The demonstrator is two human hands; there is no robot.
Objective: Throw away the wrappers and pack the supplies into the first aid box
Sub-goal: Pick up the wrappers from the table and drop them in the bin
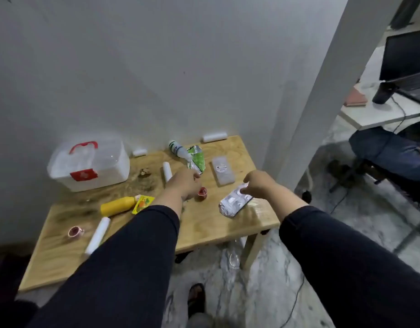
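Observation:
A white translucent first aid box (88, 162) with a red handle stands lid-down at the back left of the wooden table (204, 228). My left hand (184, 183) reaches over the table middle, its curled fingertips at the lower end of a green and silver wrapper (196, 159); whether it grips it is unclear. My right hand (257, 183) pinches the top end of a silver blister pack (235, 202) near the right edge. Also lying about are a white bottle (179, 150), a clear case (223, 170), a yellow bottle (118, 205), two white rolls (167, 170) (97, 235) and a yellow sachet (142, 203).
A small red cup (202, 192) sits just beside my left hand. A reddish tape roll (75, 232) lies at the front left, a brown scrap (144, 172) near the box. A white pillar (322, 102) rises right of the table; a seated person (391, 152) is beyond it.

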